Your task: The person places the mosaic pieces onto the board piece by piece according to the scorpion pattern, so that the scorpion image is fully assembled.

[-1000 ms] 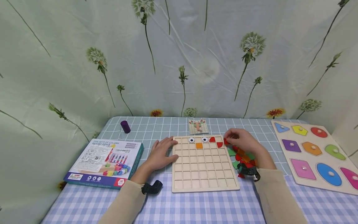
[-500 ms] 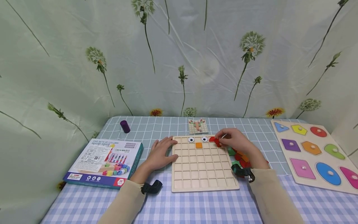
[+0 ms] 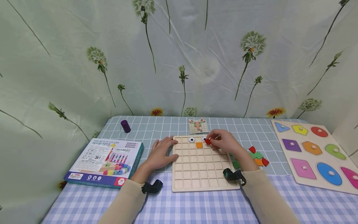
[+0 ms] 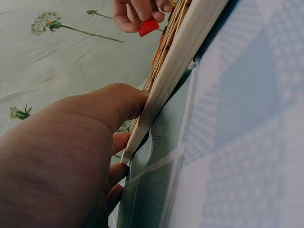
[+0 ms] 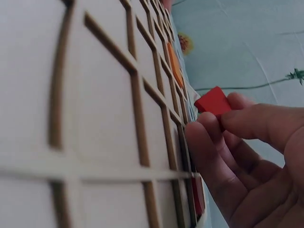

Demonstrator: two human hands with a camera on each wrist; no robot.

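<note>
A wooden grid board (image 3: 195, 168) lies in front of me. My left hand (image 3: 160, 155) rests at its left edge, fingers extended; the left wrist view has the thumb against the board's wooden side (image 4: 173, 78). Between thumb and fingers, my right hand (image 3: 226, 143) pinches a red tile (image 3: 207, 142) with a curved edge, above the upper part of the board. The same red tile (image 5: 213, 100) shows raised off the grid in the right wrist view. On the board sit a round-eye tile (image 3: 191, 139), a second one partly covered, and an orange square tile (image 3: 199, 145).
Several red, green and orange tiles (image 3: 258, 154) lie right of the board, partly behind the right forearm. A pattern card (image 3: 198, 126) lies beyond the board. A boxed toy (image 3: 106, 161) and purple cylinder (image 3: 125, 126) are left; a knobbed shape puzzle (image 3: 313, 152) is right.
My right hand has carried the red tile leftward from the loose tiles to over the board near the right eye tile, uncovering more loose tiles. My left hand has stayed at the board's edge.
</note>
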